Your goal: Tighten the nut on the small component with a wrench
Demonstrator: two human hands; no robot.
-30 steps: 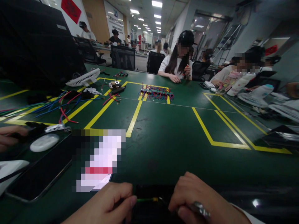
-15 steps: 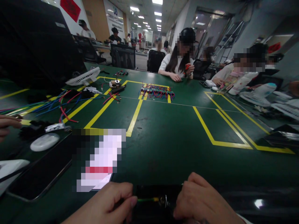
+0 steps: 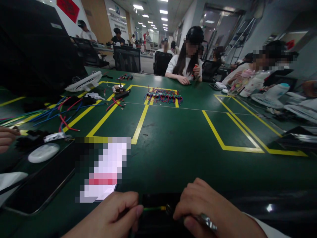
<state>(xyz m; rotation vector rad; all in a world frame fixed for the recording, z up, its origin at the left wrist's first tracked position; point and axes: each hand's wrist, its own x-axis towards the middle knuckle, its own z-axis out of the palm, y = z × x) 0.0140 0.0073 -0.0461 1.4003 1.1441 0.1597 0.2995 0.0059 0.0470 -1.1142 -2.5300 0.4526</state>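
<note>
Two hands at the near desk (image 3: 173, 158) edge: left hand (image 3: 112, 216) pinched shut on a thin green wire (image 3: 151, 209), right hand (image 3: 208, 211) closed around a metal tool (image 3: 206, 222) at the wire's yellow tip. Wire looks light and floppy; grip close to the tip. Beyond, a wired terminal strip (image 3: 163, 96).

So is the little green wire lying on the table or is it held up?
Held up. The left hand pinches the green wire by its fingers, while the right hand grips a metal tool at its tip.
</note>
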